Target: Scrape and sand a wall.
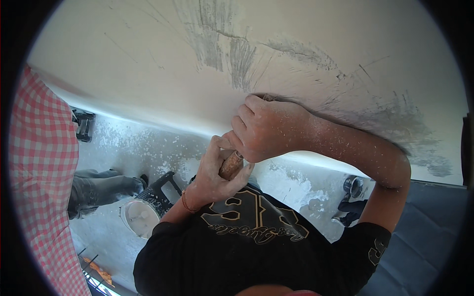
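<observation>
My left hand (217, 172) is closed round the wooden handle (230, 165) of a hand tool, with the thumb along one side. Just above it, my right hand (269, 126), dusted with white powder, is curled over the tool's upper part beyond the metal collar. Its fist rests close against the pale wall (148, 64). A small dark end (269, 97) shows past the right knuckles; the tool's working end is mostly hidden, so its kind is unclear. Grey scraped patches (242, 61) and a crack mark the wall beyond my hands.
A person in a red checked garment (44, 172) stands close at left. Below are a bucket (142, 219) with whitish contents, a black plastic object (165, 190) and someone's dark-trousered legs (101, 192). Another bucket (353, 186) stands at right near a dark panel (424, 232). White splashes cover the floor (148, 148).
</observation>
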### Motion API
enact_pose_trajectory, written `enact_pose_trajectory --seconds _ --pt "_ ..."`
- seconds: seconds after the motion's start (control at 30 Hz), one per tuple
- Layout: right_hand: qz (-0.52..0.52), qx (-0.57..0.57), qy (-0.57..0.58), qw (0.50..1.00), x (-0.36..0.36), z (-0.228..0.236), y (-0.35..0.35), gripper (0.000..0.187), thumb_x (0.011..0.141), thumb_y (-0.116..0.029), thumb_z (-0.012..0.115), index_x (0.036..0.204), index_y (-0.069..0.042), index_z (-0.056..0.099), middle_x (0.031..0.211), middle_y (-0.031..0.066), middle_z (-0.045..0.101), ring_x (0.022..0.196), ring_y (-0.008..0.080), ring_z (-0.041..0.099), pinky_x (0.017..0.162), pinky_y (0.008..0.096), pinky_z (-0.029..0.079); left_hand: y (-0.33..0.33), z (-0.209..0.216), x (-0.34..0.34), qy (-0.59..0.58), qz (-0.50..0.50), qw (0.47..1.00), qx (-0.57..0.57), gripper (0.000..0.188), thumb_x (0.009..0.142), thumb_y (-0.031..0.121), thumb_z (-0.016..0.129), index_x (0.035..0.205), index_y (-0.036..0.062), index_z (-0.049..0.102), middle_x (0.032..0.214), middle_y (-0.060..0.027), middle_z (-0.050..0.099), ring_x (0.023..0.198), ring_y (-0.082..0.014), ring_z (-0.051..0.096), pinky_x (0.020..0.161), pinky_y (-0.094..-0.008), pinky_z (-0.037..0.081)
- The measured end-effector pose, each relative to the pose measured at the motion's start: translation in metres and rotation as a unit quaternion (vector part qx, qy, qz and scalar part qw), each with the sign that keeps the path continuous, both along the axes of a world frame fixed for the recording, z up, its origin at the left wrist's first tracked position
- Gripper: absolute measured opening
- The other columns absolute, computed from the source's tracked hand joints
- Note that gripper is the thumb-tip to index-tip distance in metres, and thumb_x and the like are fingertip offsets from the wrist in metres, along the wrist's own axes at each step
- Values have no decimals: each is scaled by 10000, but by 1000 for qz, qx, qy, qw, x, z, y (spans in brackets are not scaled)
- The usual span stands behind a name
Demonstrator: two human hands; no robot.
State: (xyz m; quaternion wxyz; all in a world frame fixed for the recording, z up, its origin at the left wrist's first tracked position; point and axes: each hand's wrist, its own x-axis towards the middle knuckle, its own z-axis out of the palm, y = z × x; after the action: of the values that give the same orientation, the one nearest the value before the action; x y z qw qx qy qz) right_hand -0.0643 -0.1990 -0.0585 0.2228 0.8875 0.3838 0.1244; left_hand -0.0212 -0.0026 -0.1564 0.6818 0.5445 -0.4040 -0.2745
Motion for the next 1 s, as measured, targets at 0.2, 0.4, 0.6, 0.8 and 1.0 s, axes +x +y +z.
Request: enact_pose_trajectory --seconds 0.2,0.4,0.6,0.8,1.0 --pt "-37 -36 4 999 -5 -6 5 222 773 -189 709 635 -91 564 587 -18 516 580 137 537 581 288 440 3 -6 10 -12 -31 999 37 339 937 22 676 1162 18 422 820 -79 640 724 -47 543 651 -225 432" --pt "-39 -12 -6 999 -11 -10 7 226 772 -182 717 626 -97 567 581 -20 519 568 134 524 574 288 434 3 -2 4 112 -73 989 63 320 943 -19 649 1161 19 418 797 -47 631 687 -27 486 621 -213 386" --pt "-16 -1 8 1000 -13 -13 5 386 922 -193 692 567 -107 566 532 -32 525 523 111 480 524 267 405 8 -10 -14 175 -58 983 -2 482 881 146 763 1186 3 418 887 -101 619 747 -78 555 669 -218 427" --pt "-14 15 -15 1000 -13 -11 9 391 947 -195 674 577 -95 594 532 -44 508 514 112 468 522 268 400 16 -18 -18 33 54 988 -142 857 632 453 954 1156 -12 461 922 -89 584 776 -142 591 692 -258 479" --pt "-12 35 10 999 -15 -10 9 348 933 -215 680 614 -93 617 558 -34 520 551 123 497 536 273 414 7 -8 -26 -99 120 987 -43 304 862 23 773 977 44 492 770 -44 535 626 -83 521 575 -237 446"
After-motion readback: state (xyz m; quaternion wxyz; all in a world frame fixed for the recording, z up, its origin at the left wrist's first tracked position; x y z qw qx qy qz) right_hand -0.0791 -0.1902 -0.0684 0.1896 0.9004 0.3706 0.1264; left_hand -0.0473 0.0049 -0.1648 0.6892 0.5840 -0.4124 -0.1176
